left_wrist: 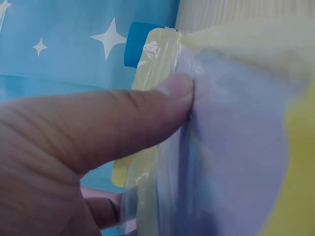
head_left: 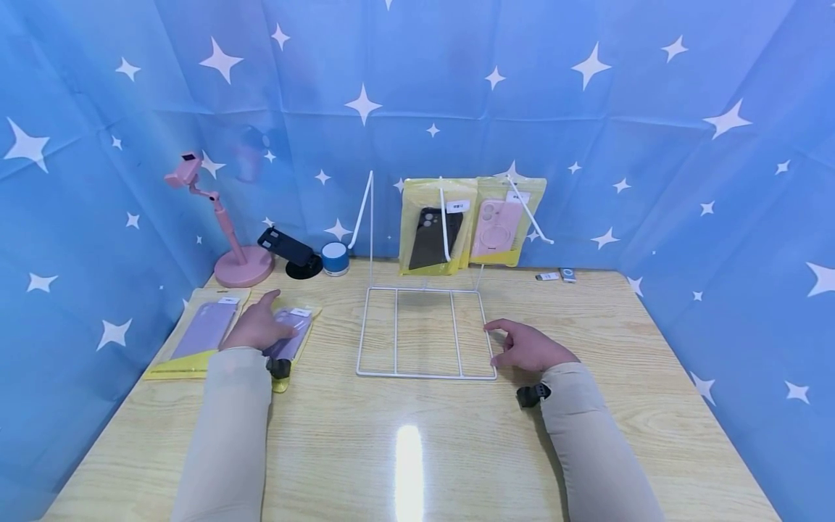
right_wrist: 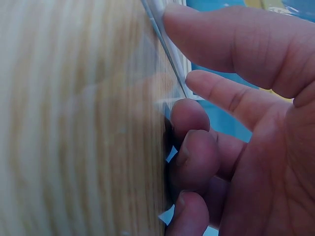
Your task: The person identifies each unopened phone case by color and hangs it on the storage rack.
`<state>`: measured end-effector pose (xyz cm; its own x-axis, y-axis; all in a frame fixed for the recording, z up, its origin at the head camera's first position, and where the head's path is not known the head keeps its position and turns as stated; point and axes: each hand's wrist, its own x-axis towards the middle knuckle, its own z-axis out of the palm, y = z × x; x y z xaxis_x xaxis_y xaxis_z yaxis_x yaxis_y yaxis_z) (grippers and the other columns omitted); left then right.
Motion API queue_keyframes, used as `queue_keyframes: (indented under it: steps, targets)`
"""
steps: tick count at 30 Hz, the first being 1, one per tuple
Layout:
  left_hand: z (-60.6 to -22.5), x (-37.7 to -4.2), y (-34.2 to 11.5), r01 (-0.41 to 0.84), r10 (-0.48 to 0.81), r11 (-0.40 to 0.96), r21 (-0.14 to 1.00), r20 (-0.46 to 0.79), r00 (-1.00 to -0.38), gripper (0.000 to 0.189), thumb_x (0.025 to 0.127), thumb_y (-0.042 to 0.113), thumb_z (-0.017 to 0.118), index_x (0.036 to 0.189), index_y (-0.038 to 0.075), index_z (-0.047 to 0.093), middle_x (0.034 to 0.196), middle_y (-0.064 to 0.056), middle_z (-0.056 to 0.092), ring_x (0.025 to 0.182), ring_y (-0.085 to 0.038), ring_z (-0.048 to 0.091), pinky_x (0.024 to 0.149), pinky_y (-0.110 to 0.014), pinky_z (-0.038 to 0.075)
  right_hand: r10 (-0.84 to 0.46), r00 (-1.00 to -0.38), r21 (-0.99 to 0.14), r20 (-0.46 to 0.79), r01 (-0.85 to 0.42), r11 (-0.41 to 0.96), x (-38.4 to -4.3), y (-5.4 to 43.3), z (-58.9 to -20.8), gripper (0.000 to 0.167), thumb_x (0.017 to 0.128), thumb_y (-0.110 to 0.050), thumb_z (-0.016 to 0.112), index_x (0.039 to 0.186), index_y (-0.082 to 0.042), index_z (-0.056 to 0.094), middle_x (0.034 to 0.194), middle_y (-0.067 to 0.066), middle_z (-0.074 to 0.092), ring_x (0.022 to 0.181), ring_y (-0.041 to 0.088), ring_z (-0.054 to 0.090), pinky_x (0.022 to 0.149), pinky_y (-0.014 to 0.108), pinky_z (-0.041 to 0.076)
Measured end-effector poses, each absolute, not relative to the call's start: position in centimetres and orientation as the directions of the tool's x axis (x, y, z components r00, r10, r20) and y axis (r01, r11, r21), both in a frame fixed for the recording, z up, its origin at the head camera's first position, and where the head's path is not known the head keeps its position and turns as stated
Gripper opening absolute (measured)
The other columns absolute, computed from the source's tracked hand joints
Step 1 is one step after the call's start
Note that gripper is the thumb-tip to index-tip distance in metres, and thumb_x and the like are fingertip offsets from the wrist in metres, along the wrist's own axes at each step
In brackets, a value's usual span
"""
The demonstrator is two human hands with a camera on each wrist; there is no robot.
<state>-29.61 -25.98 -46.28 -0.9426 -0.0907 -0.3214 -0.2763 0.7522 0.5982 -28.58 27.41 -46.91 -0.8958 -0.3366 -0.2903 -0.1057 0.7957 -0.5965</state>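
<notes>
My left hand (head_left: 254, 326) pinches a yellow-edged clear bag with a purple phone case (left_wrist: 236, 132) inside, thumb on its front and fingers behind. In the head view this bagged phone case (head_left: 282, 351) is at the left of the table, partly covered by the hand. Beside it lies another bagged purple phone case (head_left: 205, 330). Over at the white wire display rack (head_left: 424, 376), my right hand (head_left: 531, 348) touches the right side of the base, thumb and index fingertips spread along the wire. Its other fingers are loosely bent, as the right wrist view shows.
A bagged black phone case (head_left: 433, 239) and a bagged pink phone case (head_left: 496, 228) hang on rack hooks; the left hook (head_left: 361, 214) is bare. Behind my left hand stand a pink stand (head_left: 243, 268), a black phone stand (head_left: 290, 250) and a blue cylinder (head_left: 335, 259). Small gadgets (head_left: 567, 275) lie back right.
</notes>
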Motion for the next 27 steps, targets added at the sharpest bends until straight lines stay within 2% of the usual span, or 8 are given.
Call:
queue_keyframes:
  steps: [13,21,27]
  targets:
    - [-46.5,-29.7,-25.8,-0.279,-0.077,0.734,0.619,-0.332,-0.940,0.103,0.095,0.024,0.076,0.170,0.011,0.006,0.167,-0.032,0.027,0.151,-0.054,0.031,0.120,-0.070,0.032,-0.330,-0.898,-0.602,-0.292,-0.096,0.793,-28.6,27.4,-46.9,0.071,0.090,-0.024,0.084,0.153,-0.018,0.053,0.093,0.006,0.061,0.080,0.023,0.054,0.068,0.036,0.046]
    - [-46.6,-29.9,-26.5,-0.227,-0.049,0.684,0.693,-0.267,-0.962,0.096,0.099,0.018,0.067,0.171,0.015,0.004,0.168,-0.035,0.021,0.151,-0.057,0.028,0.120,-0.070,0.032,-0.325,-0.898,-0.603,-0.295,-0.089,0.793,-28.6,27.4,-47.0,0.071,0.089,-0.025,0.084,0.153,-0.019,0.053,0.095,0.006,0.061,0.083,0.023,0.055,0.070,0.036,0.046]
    - [-46.1,-29.6,-26.7,-0.197,-0.067,0.636,0.746,-0.201,-0.977,0.088,0.100,0.011,0.057,0.172,0.025,0.008,0.169,-0.035,0.020,0.154,-0.056,0.024,0.121,-0.071,0.029,-0.320,-0.899,-0.609,-0.299,-0.078,0.790,-28.5,27.3,-47.0,0.070,0.090,-0.024,0.084,0.153,-0.019,0.053,0.094,0.007,0.061,0.081,0.023,0.055,0.068,0.036,0.047]
